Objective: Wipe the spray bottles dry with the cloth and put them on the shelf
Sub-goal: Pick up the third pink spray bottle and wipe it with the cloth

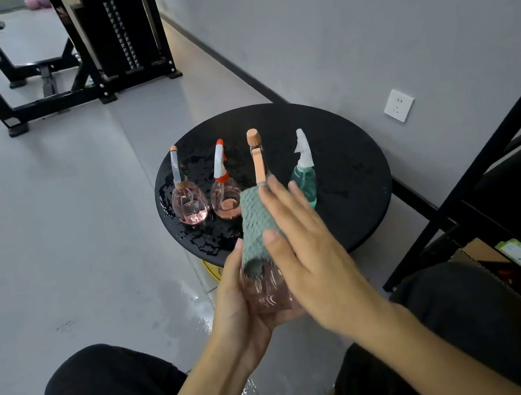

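Our right hand (311,258) lies flat and open, fingers (281,193) stretched along a green-grey cloth (259,225) and pressing it against the pink spray bottle (266,288) we hold above our knees. The fingers are not curled shut; they sit on the cloth, the thumb on its near edge. Our left hand (236,306) cups the bottle's clear, round base from below and from the left, closed around it. The bottle's long axis points away from us, its peach-coloured trigger head (257,156) rising beyond the fingertips, so a wipe would run along the body from base to neck.

Beyond the hands stands a round black desk (349,154), its top beaded with water. Three more bottles stand upright on it in a row: a pink one with a clear nozzle (189,206) at the left, a pink one with a red-and-white sprayer (226,199) beside it, and a teal bottle (305,182) just right of the held one.

The black shelf frame (478,179) rises on our right, nearer the right hand than the left; a cardboard box (493,264) sits at its foot. We judge the wiping is under way on the first bottle, with nothing seen on the shelf so far. The wet plastic may slip in the grasp.
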The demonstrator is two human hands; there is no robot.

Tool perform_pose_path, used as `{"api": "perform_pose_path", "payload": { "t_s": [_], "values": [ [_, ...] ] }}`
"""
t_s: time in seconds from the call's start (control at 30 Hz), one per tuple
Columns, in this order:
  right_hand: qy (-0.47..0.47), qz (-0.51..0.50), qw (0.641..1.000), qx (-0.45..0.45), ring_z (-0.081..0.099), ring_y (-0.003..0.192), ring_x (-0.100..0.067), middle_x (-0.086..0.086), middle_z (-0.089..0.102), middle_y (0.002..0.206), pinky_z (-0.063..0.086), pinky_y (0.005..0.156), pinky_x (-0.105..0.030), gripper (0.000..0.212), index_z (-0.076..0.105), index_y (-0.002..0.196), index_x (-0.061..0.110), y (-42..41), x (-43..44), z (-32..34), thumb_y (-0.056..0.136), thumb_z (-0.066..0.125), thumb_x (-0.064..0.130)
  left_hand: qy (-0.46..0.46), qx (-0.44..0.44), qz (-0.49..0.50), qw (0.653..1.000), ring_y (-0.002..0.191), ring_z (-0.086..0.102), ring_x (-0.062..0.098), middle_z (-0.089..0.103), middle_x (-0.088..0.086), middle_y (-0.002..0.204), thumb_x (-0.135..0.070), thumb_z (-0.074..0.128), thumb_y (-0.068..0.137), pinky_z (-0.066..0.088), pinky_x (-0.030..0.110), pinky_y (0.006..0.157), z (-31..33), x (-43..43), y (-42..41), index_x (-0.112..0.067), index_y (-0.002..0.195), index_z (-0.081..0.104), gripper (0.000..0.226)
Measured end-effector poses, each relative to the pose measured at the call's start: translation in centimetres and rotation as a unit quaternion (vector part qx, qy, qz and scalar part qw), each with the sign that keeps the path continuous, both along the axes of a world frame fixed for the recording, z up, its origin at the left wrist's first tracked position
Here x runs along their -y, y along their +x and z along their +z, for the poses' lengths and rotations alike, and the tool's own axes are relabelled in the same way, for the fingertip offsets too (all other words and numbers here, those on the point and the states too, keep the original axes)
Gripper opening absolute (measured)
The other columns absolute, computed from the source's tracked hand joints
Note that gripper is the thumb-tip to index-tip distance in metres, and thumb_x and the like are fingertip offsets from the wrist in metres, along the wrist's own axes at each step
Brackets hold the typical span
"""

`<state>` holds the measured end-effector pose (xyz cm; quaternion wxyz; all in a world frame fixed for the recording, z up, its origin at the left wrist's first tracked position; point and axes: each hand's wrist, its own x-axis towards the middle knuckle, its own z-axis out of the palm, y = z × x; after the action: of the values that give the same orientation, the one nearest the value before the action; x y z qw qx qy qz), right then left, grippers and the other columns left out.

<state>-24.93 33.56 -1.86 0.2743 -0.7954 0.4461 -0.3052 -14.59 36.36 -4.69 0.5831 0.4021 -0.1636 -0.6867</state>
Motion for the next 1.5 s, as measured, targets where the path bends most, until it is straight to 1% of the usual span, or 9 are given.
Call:
{"api": "perform_pose_path", "payload": {
  "t_s": [0.2,0.33,0.47,0.57,0.8,0.9,1.17,1.37,1.5],
  "values": [
    [-0.028,0.016,0.999,-0.026,-0.012,0.146,0.002,0.022,-0.003,0.16,0.006,0.121,-0.032,0.059,0.007,0.155,0.029,-0.3,-1.8,-0.1,0.099,0.021,0.042,-0.026,-0.026,-0.008,0.999,0.072,0.072,0.017,0.075,0.004,0.086,-0.052,0.045,0.085,0.059,0.032,0.059,0.3,0.0,0.4,-0.023,0.084,0.079,0.045],
    [-0.044,0.019,0.997,-0.059,-0.014,0.147,-0.002,0.021,-0.009,0.16,0.007,0.12,-0.036,0.061,0.002,0.154,0.029,-0.7,-4.4,-0.8,0.098,0.025,0.038,-0.016,-0.044,0.003,0.999,0.096,0.07,0.022,0.071,0.013,0.111,-0.048,0.041,0.094,0.056,0.036,0.084,0.1,0.2,0.8,-0.017,0.106,0.075,0.048],
    [-0.022,-0.004,0.999,-0.046,-0.016,0.144,0.004,0.022,-0.008,0.16,-0.005,0.116,-0.019,0.063,0.003,0.154,0.031,-0.7,-1.8,-0.1,0.097,0.021,0.051,-0.001,-0.024,-0.028,0.999,0.069,0.071,0.016,0.075,0.005,0.084,-0.047,0.04,0.094,0.06,0.034,0.057,-0.1,0.1,0.2,-0.023,0.083,0.079,0.048],
    [0.023,-0.03,0.999,-0.023,-0.016,0.142,0.009,0.022,-0.005,0.16,-0.013,0.104,-0.001,0.061,0.008,0.154,0.031,-0.8,0.9,0.9,0.1,0.025,0.054,-0.001,0.008,-0.043,0.999,0.063,0.07,0.021,0.074,0.006,0.079,-0.05,0.044,0.088,0.059,0.043,0.058,0.1,0.1,-0.3,-0.022,0.082,0.079,0.045],
    [-0.075,-0.002,0.994,-0.084,-0.014,0.147,-0.004,0.017,-0.009,0.161,0.007,0.12,-0.04,0.06,0.002,0.155,0.027,-0.3,-3.1,-0.1,0.099,0.022,0.038,-0.022,-0.028,-0.008,0.999,0.079,0.073,0.017,0.075,0.007,0.092,-0.046,0.038,0.096,0.059,0.03,0.061,0.2,0.5,0.5,-0.022,0.091,0.079,0.048],
    [-0.09,-0.006,0.991,-0.1,-0.013,0.148,-0.006,0.015,-0.008,0.162,0.005,0.119,-0.038,0.064,0.002,0.155,0.027,-0.1,-4.1,-0.6,0.097,0.027,0.039,-0.017,-0.042,0.001,0.999,0.089,0.073,0.021,0.074,0.012,0.103,-0.043,0.045,0.09,0.06,0.031,0.068,0.2,0.4,0.7,-0.014,0.109,0.071,0.044],
    [-0.03,-0.01,0.999,-0.041,-0.015,0.145,0.002,0.017,-0.003,0.161,0.004,0.122,-0.032,0.066,0.01,0.155,0.027,0.3,0.5,0.9,0.095,0.016,0.054,0.009,0.001,-0.029,1.0,0.059,0.071,0.018,0.075,0.002,0.077,-0.047,0.039,0.095,0.054,0.032,0.044,-0.2,0.1,0.2,-0.021,0.088,0.074,0.045],
    [-0.058,-0.011,0.993,-0.104,-0.013,0.146,0.001,0.02,-0.012,0.16,0.006,0.12,-0.033,0.063,-0.004,0.154,0.031,-0.6,-3.9,-0.2,0.098,0.023,0.043,-0.019,-0.05,0.002,0.999,0.09,0.072,0.02,0.072,0.01,0.106,-0.053,0.047,0.086,0.06,0.034,0.072,0.1,0.8,1.5,-0.018,0.109,0.073,0.05],
    [-0.031,-0.017,0.995,-0.089,-0.02,0.143,0.003,0.02,-0.016,0.159,0.007,0.12,-0.033,0.066,-0.006,0.154,0.03,-0.2,-3.1,0.2,0.094,0.016,0.048,-0.004,-0.04,-0.025,0.999,0.083,0.072,0.016,0.074,0.005,0.098,-0.054,0.045,0.087,0.06,0.032,0.068,-0.3,0.6,1.1,-0.022,0.096,0.078,0.046]
  ]
}}
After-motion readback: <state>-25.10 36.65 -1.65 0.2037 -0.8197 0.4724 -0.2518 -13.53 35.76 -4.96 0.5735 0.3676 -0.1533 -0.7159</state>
